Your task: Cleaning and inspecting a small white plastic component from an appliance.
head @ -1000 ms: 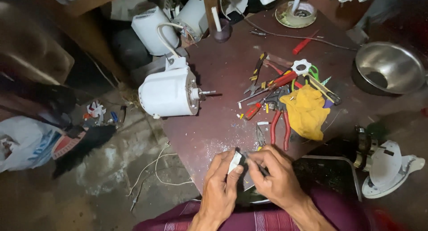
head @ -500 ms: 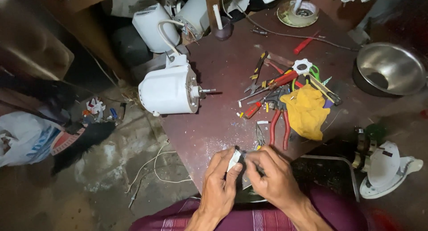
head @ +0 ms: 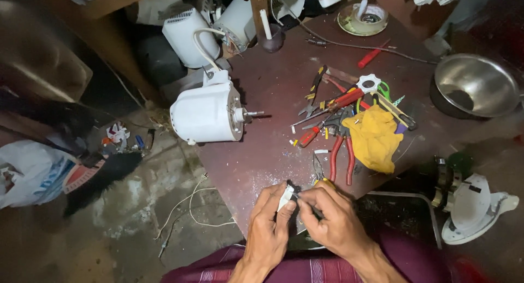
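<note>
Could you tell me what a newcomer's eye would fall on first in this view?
Probably the two hands at the bottom centre, the left hand and right hand pinching a small white part between them. Next, the white motor housing at the table's left edge, and the yellow cloth among scattered tools.

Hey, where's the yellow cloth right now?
In the head view, the yellow cloth lies on the dark red table, right of centre, beside the red-handled pliers and left of the metal bowl.
</note>
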